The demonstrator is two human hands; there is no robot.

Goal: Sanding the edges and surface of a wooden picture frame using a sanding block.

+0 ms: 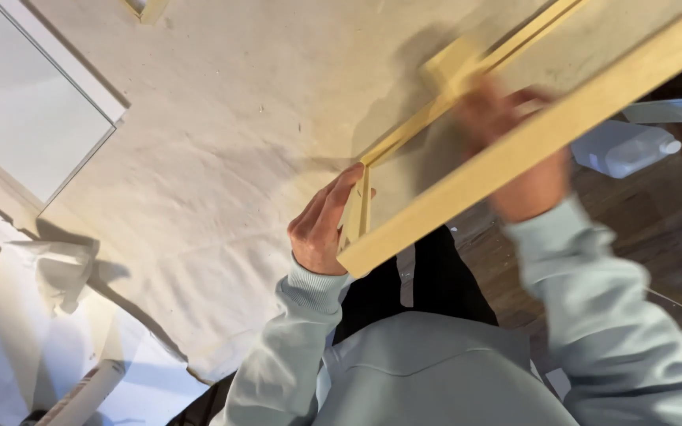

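One wooden frame (pixel 467 189) lies tilted across the upper right of the view, its near rail a broad pale bar running from the lower middle up to the top right corner, and its inner edge a thinner strip that meets it at a corner near the middle. Inside the frame a stretch of canvas shows, the same pale colour as the cloth around it. A small wooden block (pixel 453 65) (one, squarish) sits on the thin strip near the top.

Two hands work on the frame. The left hand (pixel 324 225) grips the lower corner, fingers curled around the end of the rail and thumb laid along the thin strip. The right hand (pixel 515 150) is behind the broad rail and blurred, so whether its fingers are spread or closed on the block cannot be told; it lies just beside the block. Both arms wear pale grey-green sleeves.

Under the frame spreads one large cream drop cloth (pixel 222 158), creased and speckled. At the upper left stands one white panel (pixel 25 95) with a raised edge. At the right, on a dark wooden floor (pixel 657 229), lies one white plastic bottle (pixel 633 148). At the lower left lies one pale roll (pixel 88 390), partly in shadow.
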